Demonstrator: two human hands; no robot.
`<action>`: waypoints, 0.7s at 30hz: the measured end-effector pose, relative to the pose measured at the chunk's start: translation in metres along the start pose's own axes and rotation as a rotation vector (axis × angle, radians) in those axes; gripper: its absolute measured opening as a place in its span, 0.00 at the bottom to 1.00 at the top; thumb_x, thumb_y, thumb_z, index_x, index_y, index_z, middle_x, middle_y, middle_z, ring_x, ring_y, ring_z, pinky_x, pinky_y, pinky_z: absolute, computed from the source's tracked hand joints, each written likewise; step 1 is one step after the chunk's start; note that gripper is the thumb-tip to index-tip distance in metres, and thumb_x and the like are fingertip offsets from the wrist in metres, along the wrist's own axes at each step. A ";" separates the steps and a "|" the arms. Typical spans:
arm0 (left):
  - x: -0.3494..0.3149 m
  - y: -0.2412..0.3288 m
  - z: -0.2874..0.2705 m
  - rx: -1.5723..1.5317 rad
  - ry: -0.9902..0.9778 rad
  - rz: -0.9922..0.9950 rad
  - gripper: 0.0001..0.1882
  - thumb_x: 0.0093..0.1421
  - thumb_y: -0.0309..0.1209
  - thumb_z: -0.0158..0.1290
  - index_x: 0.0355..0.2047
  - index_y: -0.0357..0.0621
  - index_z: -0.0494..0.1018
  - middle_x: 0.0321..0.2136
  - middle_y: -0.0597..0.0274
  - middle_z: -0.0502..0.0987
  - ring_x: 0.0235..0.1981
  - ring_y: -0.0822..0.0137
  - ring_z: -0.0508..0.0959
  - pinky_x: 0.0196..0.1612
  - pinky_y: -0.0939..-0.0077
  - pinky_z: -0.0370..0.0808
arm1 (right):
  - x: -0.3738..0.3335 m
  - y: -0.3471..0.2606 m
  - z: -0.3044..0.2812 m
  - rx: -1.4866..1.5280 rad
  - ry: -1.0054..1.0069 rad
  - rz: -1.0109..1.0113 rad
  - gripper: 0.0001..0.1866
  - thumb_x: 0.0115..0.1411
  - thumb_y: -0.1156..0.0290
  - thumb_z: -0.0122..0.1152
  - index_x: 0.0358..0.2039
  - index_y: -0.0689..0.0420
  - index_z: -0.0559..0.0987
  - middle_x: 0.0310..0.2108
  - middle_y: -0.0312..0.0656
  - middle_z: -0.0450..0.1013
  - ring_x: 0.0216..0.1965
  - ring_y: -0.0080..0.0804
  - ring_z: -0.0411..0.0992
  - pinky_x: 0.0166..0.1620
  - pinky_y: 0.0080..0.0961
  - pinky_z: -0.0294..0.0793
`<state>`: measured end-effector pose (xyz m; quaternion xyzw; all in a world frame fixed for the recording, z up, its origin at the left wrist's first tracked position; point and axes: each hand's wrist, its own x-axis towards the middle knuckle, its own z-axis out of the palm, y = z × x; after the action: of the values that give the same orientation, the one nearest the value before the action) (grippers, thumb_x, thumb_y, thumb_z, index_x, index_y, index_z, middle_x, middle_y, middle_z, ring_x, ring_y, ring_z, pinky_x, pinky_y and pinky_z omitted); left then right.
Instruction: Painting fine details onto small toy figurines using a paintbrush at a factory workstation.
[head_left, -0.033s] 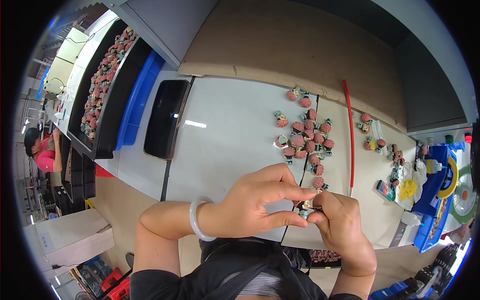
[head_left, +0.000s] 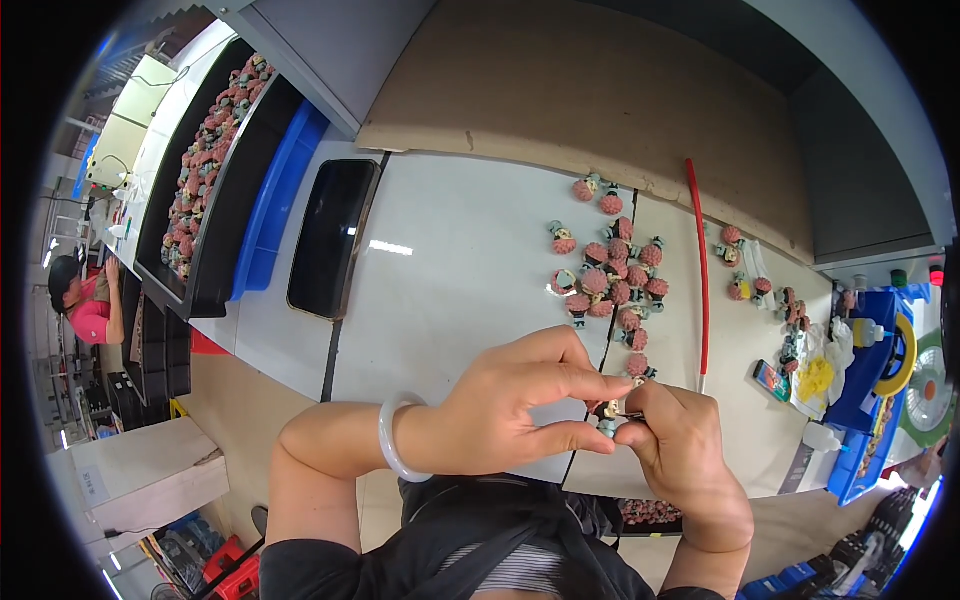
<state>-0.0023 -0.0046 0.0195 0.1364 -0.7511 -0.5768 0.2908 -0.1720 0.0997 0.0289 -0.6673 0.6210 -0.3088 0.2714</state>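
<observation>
Just left of the red stick's [head_left: 702, 270] near end, the left hand [head_left: 505, 410] pinches a small figure [head_left: 606, 411] between thumb and forefinger, above the bench [head_left: 460, 250]. The right hand's [head_left: 690, 445] fingers are closed on a thin tool [head_left: 632, 417], mostly hidden, pointing at the figure; contact is unclear. More figures [head_left: 595, 281] lie left of the stick. This seems close detail work, calling for a steady pinch and a light, controlled tool tip.
</observation>
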 end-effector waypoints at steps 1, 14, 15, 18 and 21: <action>0.001 0.000 0.000 0.012 -0.009 0.003 0.23 0.40 0.29 0.65 0.39 0.37 0.75 0.27 0.59 0.73 0.28 0.69 0.72 0.30 0.81 0.68 | 0.000 0.000 -0.001 -0.001 0.001 0.002 0.16 0.50 0.59 0.60 0.23 0.59 0.68 0.13 0.42 0.64 0.14 0.41 0.65 0.18 0.31 0.62; 0.002 0.001 -0.001 0.030 -0.017 -0.011 0.23 0.40 0.29 0.65 0.39 0.36 0.75 0.26 0.60 0.72 0.27 0.69 0.72 0.30 0.81 0.69 | 0.000 0.000 -0.001 -0.018 -0.020 0.006 0.16 0.50 0.60 0.60 0.23 0.58 0.68 0.13 0.41 0.63 0.15 0.40 0.65 0.18 0.31 0.62; 0.001 0.001 0.000 0.030 -0.017 -0.011 0.23 0.40 0.29 0.65 0.39 0.36 0.75 0.26 0.60 0.72 0.27 0.69 0.72 0.30 0.81 0.69 | 0.000 0.000 -0.002 -0.020 -0.040 0.003 0.16 0.50 0.60 0.60 0.24 0.58 0.68 0.13 0.41 0.63 0.15 0.40 0.65 0.18 0.31 0.62; 0.000 -0.001 0.000 -0.006 -0.035 -0.033 0.23 0.40 0.29 0.65 0.39 0.37 0.75 0.26 0.59 0.72 0.27 0.69 0.72 0.30 0.81 0.69 | 0.001 0.000 -0.003 -0.019 -0.080 -0.003 0.15 0.51 0.60 0.59 0.24 0.58 0.68 0.13 0.40 0.64 0.16 0.39 0.66 0.19 0.30 0.63; 0.001 0.000 0.000 -0.008 -0.054 -0.052 0.23 0.40 0.30 0.65 0.38 0.37 0.75 0.26 0.59 0.73 0.27 0.69 0.72 0.29 0.80 0.70 | 0.002 -0.001 -0.005 -0.047 -0.097 -0.021 0.14 0.51 0.61 0.59 0.24 0.58 0.67 0.14 0.40 0.64 0.16 0.38 0.66 0.19 0.30 0.63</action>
<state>-0.0035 -0.0053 0.0197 0.1390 -0.7527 -0.5904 0.2559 -0.1748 0.0980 0.0327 -0.6940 0.6073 -0.2644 0.2821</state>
